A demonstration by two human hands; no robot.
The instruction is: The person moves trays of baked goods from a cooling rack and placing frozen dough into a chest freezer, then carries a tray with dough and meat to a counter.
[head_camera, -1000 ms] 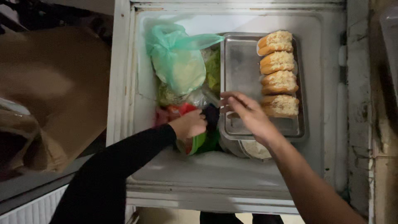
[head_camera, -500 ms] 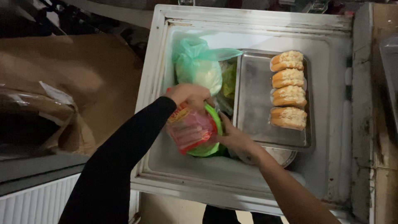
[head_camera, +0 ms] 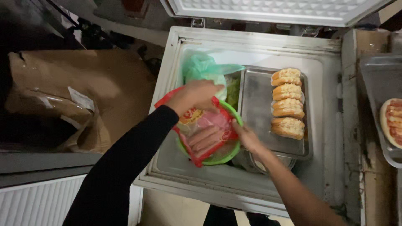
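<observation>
freezer left half: blocked by green bowl (head_camera: pixel 226 157) and sausage pack (head_camera: pixel 207 136) | rear left: green bag (head_camera: pixel 205 69) | right: metal tray (head_camera: pixel 261 109) with bread rolls (head_camera: pixel 287 103) | bare floor along front wall (head_camera: pixel 184 167)

Looking like a small food-prep back room: open chest freezer (head_camera: pixel 251 175) sitting mid-frame, metal tray (head_camera: pixel 268 125) of buns (head_camera: pixel 287 103) inside, cardboard boxes (head_camera: pixel 83 96) piling up left.
</observation>
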